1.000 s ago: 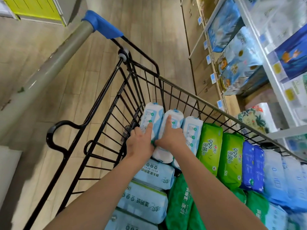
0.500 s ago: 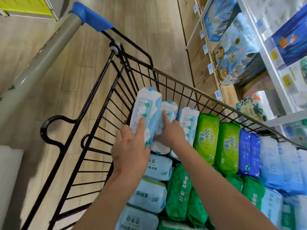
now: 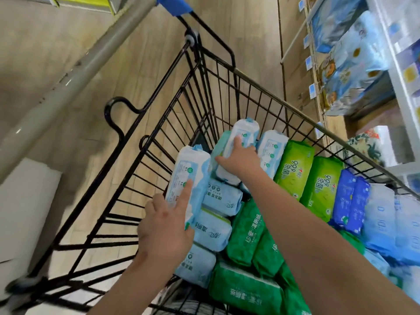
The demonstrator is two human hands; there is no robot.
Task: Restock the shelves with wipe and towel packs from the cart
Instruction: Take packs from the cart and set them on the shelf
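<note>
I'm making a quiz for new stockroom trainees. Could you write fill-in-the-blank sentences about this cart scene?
The left hand holds a wipe pack beside the ____ wire wall of the cart. The right hand grips a second pack, also white and ____. The light green packs read ____.
Missing: black; blue; 999.

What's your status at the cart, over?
Left hand grips a light-blue wipe pack, held above the stacked packs. Right hand grips a second pack in the cart. Nothing in the way.

Left hand (image 3: 163, 228) gripping pack (image 3: 189, 176), right hand (image 3: 241, 159), 2nd pack (image 3: 246, 130)
</note>
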